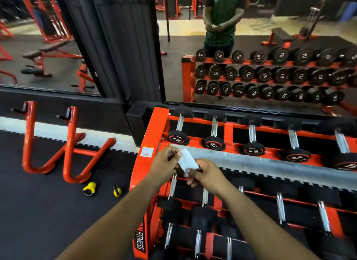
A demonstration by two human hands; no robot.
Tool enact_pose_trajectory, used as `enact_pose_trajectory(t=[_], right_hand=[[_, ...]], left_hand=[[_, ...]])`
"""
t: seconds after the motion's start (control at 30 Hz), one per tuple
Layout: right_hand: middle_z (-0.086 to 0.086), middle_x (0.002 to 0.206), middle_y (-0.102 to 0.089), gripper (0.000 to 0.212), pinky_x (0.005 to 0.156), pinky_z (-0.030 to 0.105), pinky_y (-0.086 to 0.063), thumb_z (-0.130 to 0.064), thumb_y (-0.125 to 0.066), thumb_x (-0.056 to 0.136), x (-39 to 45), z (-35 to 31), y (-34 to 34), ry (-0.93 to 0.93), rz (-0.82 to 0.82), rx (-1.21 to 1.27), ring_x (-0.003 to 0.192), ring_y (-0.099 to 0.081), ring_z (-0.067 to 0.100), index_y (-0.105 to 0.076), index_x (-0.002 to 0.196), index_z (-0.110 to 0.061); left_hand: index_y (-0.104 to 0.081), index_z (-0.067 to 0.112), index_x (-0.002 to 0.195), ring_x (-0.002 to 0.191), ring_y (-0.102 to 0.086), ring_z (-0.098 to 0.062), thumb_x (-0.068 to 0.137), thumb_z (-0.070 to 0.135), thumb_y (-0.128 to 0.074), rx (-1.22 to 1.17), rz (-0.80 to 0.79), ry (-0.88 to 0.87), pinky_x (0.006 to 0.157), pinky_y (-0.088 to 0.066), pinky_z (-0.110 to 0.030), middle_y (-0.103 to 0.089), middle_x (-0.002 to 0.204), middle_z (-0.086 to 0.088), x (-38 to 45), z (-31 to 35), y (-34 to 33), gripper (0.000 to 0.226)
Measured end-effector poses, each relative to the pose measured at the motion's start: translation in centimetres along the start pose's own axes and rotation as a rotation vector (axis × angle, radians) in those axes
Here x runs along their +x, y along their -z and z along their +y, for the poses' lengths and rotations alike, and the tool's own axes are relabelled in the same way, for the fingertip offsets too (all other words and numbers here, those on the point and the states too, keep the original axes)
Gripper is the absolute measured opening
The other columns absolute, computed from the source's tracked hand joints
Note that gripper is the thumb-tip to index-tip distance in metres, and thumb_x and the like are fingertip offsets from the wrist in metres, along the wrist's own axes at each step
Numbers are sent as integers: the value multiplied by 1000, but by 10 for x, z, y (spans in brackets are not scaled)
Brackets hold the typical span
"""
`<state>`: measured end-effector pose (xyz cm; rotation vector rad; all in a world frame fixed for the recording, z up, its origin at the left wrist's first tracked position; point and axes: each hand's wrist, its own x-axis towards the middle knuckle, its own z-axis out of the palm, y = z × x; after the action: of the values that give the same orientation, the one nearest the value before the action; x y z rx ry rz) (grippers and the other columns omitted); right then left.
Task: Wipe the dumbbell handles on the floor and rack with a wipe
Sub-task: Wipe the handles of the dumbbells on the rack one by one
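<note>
Both hands hold a small white wipe above the orange rack — the left hand pinches its upper corner, the right hand its lower edge. Chrome-handled dumbbells lie in rows on the rack below — none touched.

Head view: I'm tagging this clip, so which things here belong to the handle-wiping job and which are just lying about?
Part of the job:
- wipe, pinched between left hand and right hand
- dumbbells with chrome handles
- orange rack

Just lying about:
- yellow kettlebells on the floor
- empty orange stand
- mirror
</note>
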<state>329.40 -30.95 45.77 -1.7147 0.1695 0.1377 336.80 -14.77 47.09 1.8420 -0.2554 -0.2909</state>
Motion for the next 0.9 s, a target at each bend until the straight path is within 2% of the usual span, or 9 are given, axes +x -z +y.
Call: enact_pose_trajectory(t=[0.07, 0.13, 0.27, 0.37, 0.43, 0.53, 0.7, 0.8, 0.9], right_hand=[[19, 91, -74, 14, 70, 39, -59, -12, -65, 97, 9, 9, 18, -24, -57, -5, 74, -72, 22, -67, 106, -1], [6, 96, -76, 20, 73, 32, -57, -25, -70, 95, 22, 14, 35, -17, -94, -23, 82, -72, 16, -69, 111, -12], [-5, 108, -75, 33, 80, 19, -51, -38, -71, 93, 57, 10, 54, -5, -7, 53, 98, -70, 7, -67, 124, -25], [-4, 94, -77, 17, 67, 14, -48, -23, -68, 97, 82, 7, 52, 14, -10, 0, 80, -71, 3, -72, 113, -17], [-3, 88, -77, 11, 66, 21, -52, -15, -67, 96, 98, 9, 50, 5, 77, 28, 75, -71, 7, -74, 105, -15], [1, 96, -78, 13, 82, 34, -59, -14, -65, 97, 120, 11, 47, -18, 175, 113, 91, -74, 20, -76, 105, -16], [-3, 87, -78, 13, 68, 19, -53, -9, -64, 98, 155, 15, 38, -105, 292, 192, 82, -73, 8, -75, 94, -14], [6, 100, -78, 13, 73, 31, -58, -12, -64, 98, 183, 24, 32, -205, 306, 256, 98, -73, 24, -74, 105, -11], [10, 111, -75, 18, 89, 45, -59, -15, -63, 98, 204, 30, 30, -266, 233, 375, 107, -71, 27, -72, 114, -12]], left_hand=[[-63, 9, 100, 62, -58, -13, 101, 13, -62, 30, 32, 20, 55, -51, -30, -67, 79, 0, 14, -1, -10, 4], [-64, 15, 98, 68, -62, -16, 99, 18, -64, 87, 27, 33, 63, -54, -36, -70, 82, 2, 27, -3, -17, 3], [-65, 27, 98, 74, -66, -14, 94, 33, -67, 164, -62, 32, 73, -58, -43, -72, 85, 4, 50, -11, -22, 7], [-64, 33, 103, 68, -62, -14, 95, 37, -66, 163, -49, 31, 65, -56, -41, -69, 85, 7, 66, -11, -22, 10], [-63, 28, 110, 73, -63, -12, 97, 34, -67, 62, 10, 88, 63, -56, -36, -67, 87, 8, 76, -10, -25, 14], [-65, 24, 106, 73, -66, -9, 97, 28, -69, -70, -26, 195, 63, -57, -30, -67, 87, 5, 91, -20, -30, 10], [-69, -4, 101, 67, -68, -14, 99, 17, -65, -233, 37, 277, 58, -57, -27, -70, 87, -14, 129, -49, -27, 22], [-70, 2, 96, 68, -67, -13, 100, 17, -64, -242, 16, 297, 60, -59, -30, -71, 87, -10, 153, -65, -22, 16], [-71, 18, 91, 77, -68, -11, 100, 28, -64, -89, 46, 188, 78, -60, -41, -73, 84, 2, 176, -85, -18, 15]])
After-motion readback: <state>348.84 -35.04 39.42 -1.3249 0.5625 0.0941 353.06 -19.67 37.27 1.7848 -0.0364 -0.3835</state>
